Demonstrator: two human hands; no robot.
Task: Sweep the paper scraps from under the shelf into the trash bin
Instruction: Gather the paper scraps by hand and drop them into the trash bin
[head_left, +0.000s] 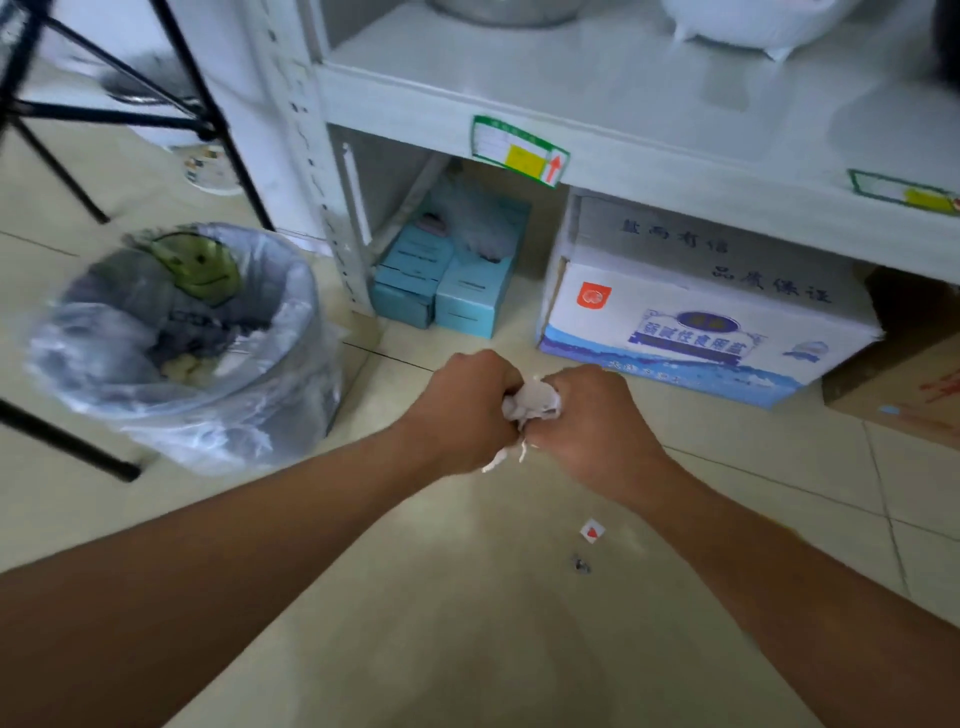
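A bunch of white paper scraps is squeezed between the left hand and the right hand, both closed tight on it above the floor. The trash bin, lined with a plastic bag, is seen off to the left, well apart from the hands. A small scrap with a red heart is left on the tiles near the right arm, and blue boxes and a white carton are tucked under the shelf behind.

Pale tiled floor; black metal stand legs, blurred, perhaps a stool, at left.
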